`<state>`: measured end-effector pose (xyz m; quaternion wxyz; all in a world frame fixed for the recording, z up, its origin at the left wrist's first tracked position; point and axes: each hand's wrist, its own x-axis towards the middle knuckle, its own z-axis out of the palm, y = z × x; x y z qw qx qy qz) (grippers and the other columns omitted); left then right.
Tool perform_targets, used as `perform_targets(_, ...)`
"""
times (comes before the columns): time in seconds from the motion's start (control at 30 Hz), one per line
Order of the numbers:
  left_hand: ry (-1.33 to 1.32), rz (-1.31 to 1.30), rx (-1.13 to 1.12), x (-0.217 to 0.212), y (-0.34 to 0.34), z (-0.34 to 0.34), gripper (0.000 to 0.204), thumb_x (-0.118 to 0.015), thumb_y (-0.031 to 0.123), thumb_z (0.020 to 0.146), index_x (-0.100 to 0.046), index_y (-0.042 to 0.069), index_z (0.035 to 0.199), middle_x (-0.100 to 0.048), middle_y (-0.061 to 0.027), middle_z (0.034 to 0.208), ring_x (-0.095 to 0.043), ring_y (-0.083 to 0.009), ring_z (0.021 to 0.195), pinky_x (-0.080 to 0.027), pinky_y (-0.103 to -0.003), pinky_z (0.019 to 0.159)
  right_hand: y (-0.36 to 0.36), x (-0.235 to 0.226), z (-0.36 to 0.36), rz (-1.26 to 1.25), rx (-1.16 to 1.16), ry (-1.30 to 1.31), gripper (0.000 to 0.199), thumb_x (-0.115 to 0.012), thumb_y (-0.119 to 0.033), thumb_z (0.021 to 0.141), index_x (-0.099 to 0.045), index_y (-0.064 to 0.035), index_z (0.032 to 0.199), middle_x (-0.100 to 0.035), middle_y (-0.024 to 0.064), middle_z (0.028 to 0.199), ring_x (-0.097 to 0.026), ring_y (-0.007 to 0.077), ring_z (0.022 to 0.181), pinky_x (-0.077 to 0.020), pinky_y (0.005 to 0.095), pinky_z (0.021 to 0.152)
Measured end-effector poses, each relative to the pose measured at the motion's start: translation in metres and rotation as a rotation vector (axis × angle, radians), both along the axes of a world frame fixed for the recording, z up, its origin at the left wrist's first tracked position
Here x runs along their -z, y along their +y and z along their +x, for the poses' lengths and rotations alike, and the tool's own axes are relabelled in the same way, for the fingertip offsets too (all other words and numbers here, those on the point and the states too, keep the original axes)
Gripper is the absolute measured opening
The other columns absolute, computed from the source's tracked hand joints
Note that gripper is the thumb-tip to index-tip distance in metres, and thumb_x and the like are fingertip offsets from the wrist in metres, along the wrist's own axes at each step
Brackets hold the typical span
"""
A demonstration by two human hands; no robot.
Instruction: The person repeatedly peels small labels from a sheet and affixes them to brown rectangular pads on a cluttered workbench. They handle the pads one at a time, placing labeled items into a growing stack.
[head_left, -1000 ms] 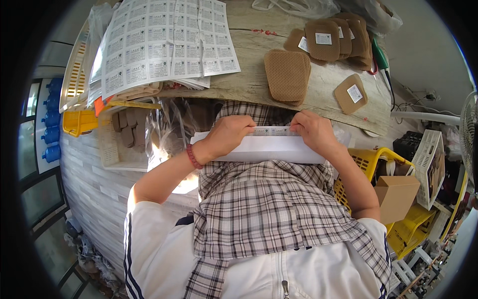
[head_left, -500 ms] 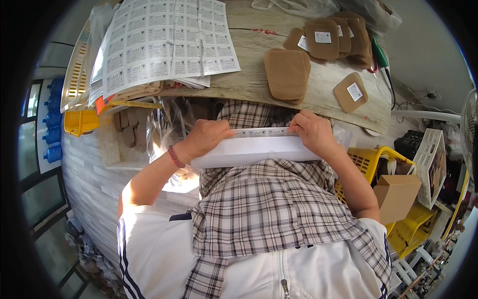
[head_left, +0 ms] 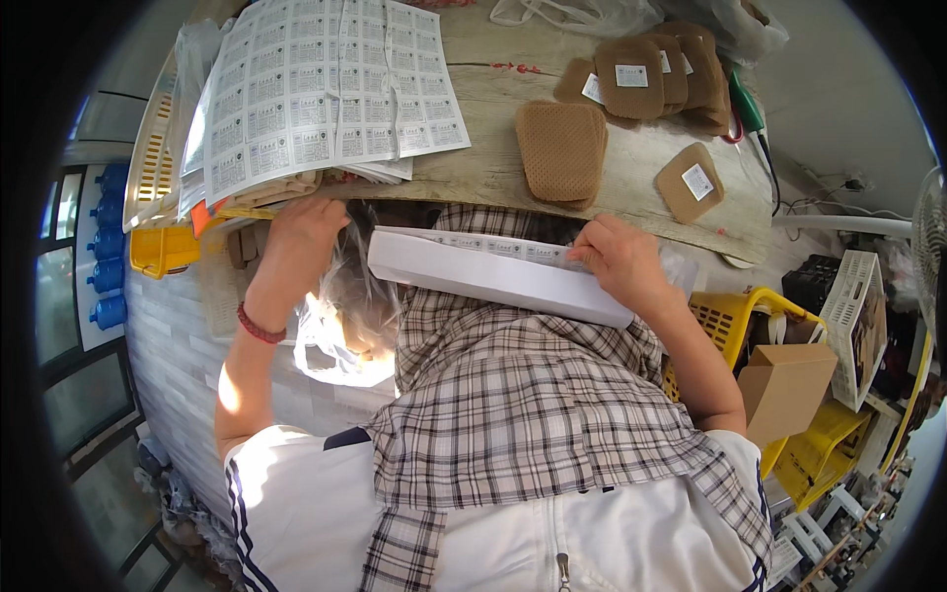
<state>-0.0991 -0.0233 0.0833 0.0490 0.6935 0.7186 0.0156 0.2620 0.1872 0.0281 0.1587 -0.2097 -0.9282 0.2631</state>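
Note:
A long white folded label sheet [head_left: 493,274] lies slanted across my lap, a strip of printed labels showing along its far edge. My right hand [head_left: 623,261] pinches it near its right end. At the table's front edge, below the stacked sheets of labels [head_left: 306,94], is my left hand [head_left: 304,237], off the folded sheet. Its fingers are curled, and what they hold, if anything, is hidden. A clear plastic bag [head_left: 360,271] hangs beside this hand. On the table lies a stack of brown perforated pads [head_left: 562,153].
More brown pads with white labels [head_left: 636,84] lie farther back, and a single labelled pad [head_left: 691,184] lies near the right edge. A green-handled tool [head_left: 747,102] with a cord is beside them. Yellow baskets [head_left: 735,321] and a cardboard box [head_left: 786,390] stand at right.
My left hand has let go of the folded label sheet and moved left to the table edge. The sheet's left end has risen, while my right hand stays on it.

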Motion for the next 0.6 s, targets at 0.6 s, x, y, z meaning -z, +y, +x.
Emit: perform_targets(0.6, -0.918, 0.298, -0.169, 0.056, 0.079, 0.153, 0.012, -0.068, 0.001, 0.086, -0.073, 0.001, 0.097, -0.065, -0.0086, 0.079, -0.062, -0.02, 0.07, -0.048, -0.031, 0.064, 0.01, 0.002, -0.001, -0.582, 0.306, 0.132, 0.013, -0.076, -0.003, 0.084, -0.072, -0.0029, 0.096, -0.07, 0.0061, 0.085, -0.066, 0.0155, 0.076, -0.0536, 0.028, 0.07)
